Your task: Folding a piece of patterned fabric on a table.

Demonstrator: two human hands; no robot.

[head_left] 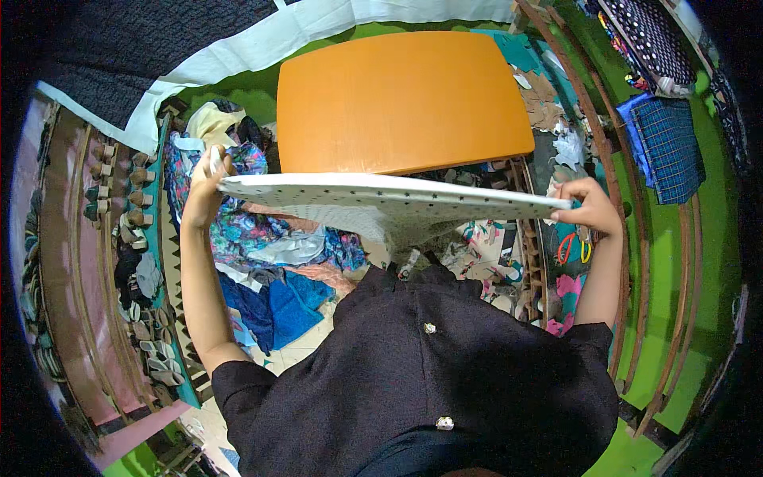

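Observation:
Between my two hands a white cloth with small dark star-like prints (350, 191) is stretched wide, its upper edge pulled nearly straight. My left hand (208, 176) pinches the left corner, thumb pointing up. The right corner is gripped by my right hand (590, 207), fingers curled round the edge. The cloth's lower part hangs down in front of my dark shirt and its bottom is hard to make out. Just beyond the cloth stands an orange tabletop (405, 103).
Heaped fabrics (294, 238) lie at the left, with a blue cloth (298, 306) below. Shoe racks (143, 199) line the left side. Orange- and yellow-handled scissors (566, 248) and scraps lie at the right. Wooden rails (628, 238) carry a folded plaid cloth (671, 151).

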